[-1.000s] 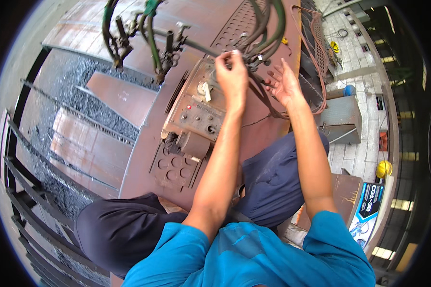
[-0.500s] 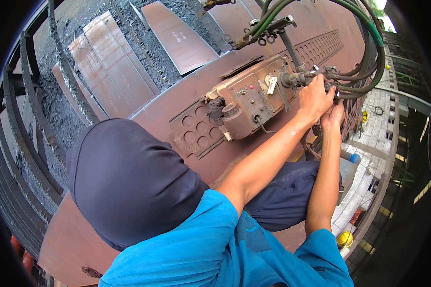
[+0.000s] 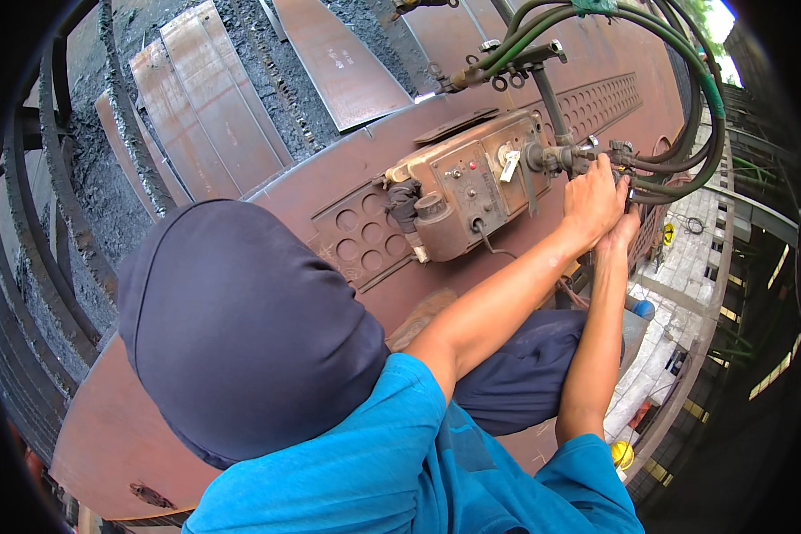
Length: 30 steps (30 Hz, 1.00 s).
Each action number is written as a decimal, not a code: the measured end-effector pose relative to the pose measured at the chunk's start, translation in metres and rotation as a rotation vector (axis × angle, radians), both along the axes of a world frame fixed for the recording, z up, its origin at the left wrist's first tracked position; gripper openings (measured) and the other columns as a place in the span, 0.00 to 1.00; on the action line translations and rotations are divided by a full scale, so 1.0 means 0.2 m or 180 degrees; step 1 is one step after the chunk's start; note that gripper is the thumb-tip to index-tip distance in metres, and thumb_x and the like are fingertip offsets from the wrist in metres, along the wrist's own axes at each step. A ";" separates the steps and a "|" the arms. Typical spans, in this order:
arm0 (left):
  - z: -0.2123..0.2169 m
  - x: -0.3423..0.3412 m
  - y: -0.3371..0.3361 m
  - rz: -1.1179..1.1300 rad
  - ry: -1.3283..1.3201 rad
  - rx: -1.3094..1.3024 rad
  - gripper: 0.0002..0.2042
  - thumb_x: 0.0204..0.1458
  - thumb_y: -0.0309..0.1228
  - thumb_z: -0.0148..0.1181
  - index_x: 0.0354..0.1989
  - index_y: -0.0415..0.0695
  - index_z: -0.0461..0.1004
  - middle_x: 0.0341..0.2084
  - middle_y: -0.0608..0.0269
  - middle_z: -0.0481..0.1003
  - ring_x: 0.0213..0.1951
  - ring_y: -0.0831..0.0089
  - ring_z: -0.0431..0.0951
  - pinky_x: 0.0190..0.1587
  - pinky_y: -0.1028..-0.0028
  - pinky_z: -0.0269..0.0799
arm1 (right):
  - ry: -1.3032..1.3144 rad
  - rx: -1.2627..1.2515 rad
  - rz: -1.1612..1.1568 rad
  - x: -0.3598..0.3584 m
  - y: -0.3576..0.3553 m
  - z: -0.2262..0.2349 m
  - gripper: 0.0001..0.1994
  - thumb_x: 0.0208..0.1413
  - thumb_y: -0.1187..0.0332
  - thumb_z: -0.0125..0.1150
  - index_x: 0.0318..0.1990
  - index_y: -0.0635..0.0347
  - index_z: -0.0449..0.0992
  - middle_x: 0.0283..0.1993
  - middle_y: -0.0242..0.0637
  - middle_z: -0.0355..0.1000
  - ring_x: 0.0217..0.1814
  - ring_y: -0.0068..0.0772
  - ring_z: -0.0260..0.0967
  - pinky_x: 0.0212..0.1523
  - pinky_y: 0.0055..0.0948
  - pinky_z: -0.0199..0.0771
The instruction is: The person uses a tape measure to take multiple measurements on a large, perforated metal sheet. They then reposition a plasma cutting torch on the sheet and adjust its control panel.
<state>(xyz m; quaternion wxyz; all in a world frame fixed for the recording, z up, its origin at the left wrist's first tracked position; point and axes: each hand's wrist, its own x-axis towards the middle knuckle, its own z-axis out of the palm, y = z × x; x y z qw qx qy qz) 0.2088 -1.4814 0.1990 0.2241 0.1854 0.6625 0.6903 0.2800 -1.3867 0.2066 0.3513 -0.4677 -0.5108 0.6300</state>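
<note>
A brown, worn track cutting machine (image 3: 485, 182) with switches, a knob and a white tag sits on a perforated metal track (image 3: 358, 238). Brass-like valves and a torch assembly (image 3: 571, 158) reach out from its right end. My left hand (image 3: 594, 209) is closed round a dark hose fitting (image 3: 624, 182) just below these valves, its fingers bent over it. Beneath, my right hand (image 3: 620, 233) is closed at the lower end of the same fitting, its fingers partly hidden by the left hand. Green and black hoses (image 3: 710, 116) loop up from the fittings.
The track lies on a large rusty steel plate (image 3: 285, 227). Cut plates (image 3: 209, 107) lie over dark slag to the left, beside upright slats (image 3: 120, 116). My navy-trousered knee (image 3: 254, 334) fills the left front. A yellow helmet (image 3: 623, 455) lies at lower right.
Both hands have moved slightly toward me relative to the machine, still closed at the fitting. The whole view has shifted a little; the machine stays in place on its track.
</note>
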 end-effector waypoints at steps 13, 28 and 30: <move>-0.01 0.00 0.04 -0.0097 0.0107 -0.0170 0.21 0.67 0.47 0.51 0.42 0.37 0.73 0.36 0.43 0.80 0.35 0.42 0.83 0.38 0.47 0.78 | 0.0163 -0.0118 0.0092 0.00 -0.01 0.02 0.30 0.76 0.47 0.34 0.70 0.59 0.68 0.71 0.38 0.68 0.73 0.46 0.64 0.75 0.50 0.62; -0.02 0.03 0.09 -0.0060 0.0053 -0.0077 0.18 0.68 0.44 0.50 0.42 0.38 0.71 0.36 0.44 0.79 0.35 0.42 0.83 0.37 0.47 0.78 | 0.0171 -0.0138 0.0056 0.00 0.01 0.01 0.31 0.76 0.46 0.35 0.71 0.61 0.67 0.72 0.39 0.68 0.74 0.45 0.63 0.76 0.48 0.60; -0.02 0.03 0.08 -0.0102 0.0022 -0.0076 0.18 0.68 0.45 0.49 0.42 0.38 0.71 0.37 0.43 0.79 0.36 0.42 0.83 0.38 0.46 0.78 | 0.0117 -0.0072 -0.0004 0.00 0.00 0.00 0.29 0.74 0.49 0.36 0.69 0.59 0.69 0.70 0.41 0.69 0.72 0.46 0.66 0.74 0.46 0.63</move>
